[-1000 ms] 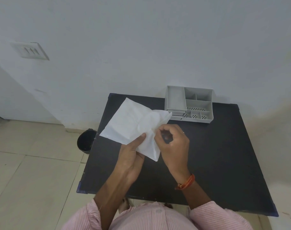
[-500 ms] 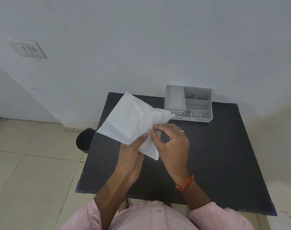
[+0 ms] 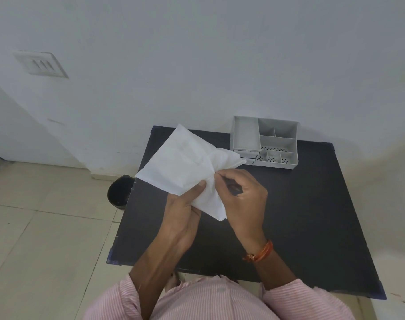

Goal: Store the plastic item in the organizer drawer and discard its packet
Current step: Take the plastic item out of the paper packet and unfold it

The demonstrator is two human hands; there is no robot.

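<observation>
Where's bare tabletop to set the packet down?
Bare: the table right of the right hand, in front of the organizer; also the near-left strip. Crowded: centre, where both hands hold the packet, left hand beneath.

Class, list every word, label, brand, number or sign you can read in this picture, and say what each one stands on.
None can be read.
White packet, held in both hands: faint marks, too blurred to read.
Grey organizer: no lettering seen.
Wall switch plate: no lettering seen.
Black bin: no lettering seen.
</observation>
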